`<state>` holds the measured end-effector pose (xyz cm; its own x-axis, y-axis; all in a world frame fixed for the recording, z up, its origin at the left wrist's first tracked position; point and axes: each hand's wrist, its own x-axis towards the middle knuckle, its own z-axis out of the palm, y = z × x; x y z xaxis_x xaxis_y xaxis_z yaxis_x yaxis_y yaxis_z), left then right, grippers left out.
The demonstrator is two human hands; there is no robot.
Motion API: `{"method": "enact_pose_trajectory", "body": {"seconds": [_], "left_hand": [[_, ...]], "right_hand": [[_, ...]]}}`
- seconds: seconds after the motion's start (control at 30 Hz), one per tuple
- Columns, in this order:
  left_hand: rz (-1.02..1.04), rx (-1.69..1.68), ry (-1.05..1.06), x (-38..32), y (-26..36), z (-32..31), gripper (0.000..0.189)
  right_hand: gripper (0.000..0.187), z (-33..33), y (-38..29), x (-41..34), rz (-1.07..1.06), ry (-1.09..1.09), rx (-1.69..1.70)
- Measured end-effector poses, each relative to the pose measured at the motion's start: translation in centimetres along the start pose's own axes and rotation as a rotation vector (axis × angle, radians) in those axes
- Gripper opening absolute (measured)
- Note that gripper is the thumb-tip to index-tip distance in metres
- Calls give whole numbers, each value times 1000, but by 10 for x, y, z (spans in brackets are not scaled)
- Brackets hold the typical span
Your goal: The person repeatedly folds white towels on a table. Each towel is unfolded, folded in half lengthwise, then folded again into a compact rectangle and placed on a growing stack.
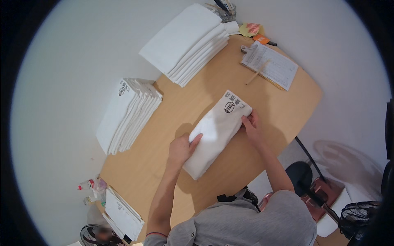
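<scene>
A folded white towel (212, 138) with a round dark emblem and printed characters at its far end is held over the table, slanting from near left to far right. My left hand (181, 149) grips its left long edge, thumb on top and the other fingers hidden beneath. At the right edge, near the printed end, my right hand (253, 123) pinches the cloth between thumb and fingers. Left of it stands a stack of folded towels (129, 117) with the same print. Farther back lies a taller stack of larger folded white towels (187, 43).
The wooden table (166, 123) meets a white wall. A clipboard with papers (274, 66) carries a wooden stick (258, 72). Behind are a glass of pens (227, 13) and a yellow note (251, 29). Plastic bottles (90, 186) and a white cloth pile (123, 213) sit front left.
</scene>
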<state>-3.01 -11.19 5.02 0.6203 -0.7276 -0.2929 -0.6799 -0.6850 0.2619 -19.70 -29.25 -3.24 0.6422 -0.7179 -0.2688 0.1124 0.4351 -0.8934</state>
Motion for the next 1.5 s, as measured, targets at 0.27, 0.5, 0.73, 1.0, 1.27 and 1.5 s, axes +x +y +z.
{"method": "enact_pose_trajectory", "body": {"seconds": [0.27, 0.5, 0.73, 1.0, 1.27, 1.5], "left_hand": [[-6, 17, 0, 7, -7, 5, 59], [-91, -139, 50, 8, -4, -4, 58], [-56, -65, 121, 18, -11, 14, 55], [-4, 20, 137, 23, -12, 23, 49], [218, 209, 365, -46, 26, 8, 54], [30, 52, 326, -64, -22, 69, 64]], "right_hand": [[18, -1, -34, 1, -64, 10, -352], [16, -16, -30, 19, -193, 34, -428], [30, -18, -24, 21, -300, 39, -386], [34, -4, -47, 11, -106, 118, -636], [45, 67, -95, -11, -646, -179, -1138], [41, 6, -36, 57, -615, -172, -1297]]}}
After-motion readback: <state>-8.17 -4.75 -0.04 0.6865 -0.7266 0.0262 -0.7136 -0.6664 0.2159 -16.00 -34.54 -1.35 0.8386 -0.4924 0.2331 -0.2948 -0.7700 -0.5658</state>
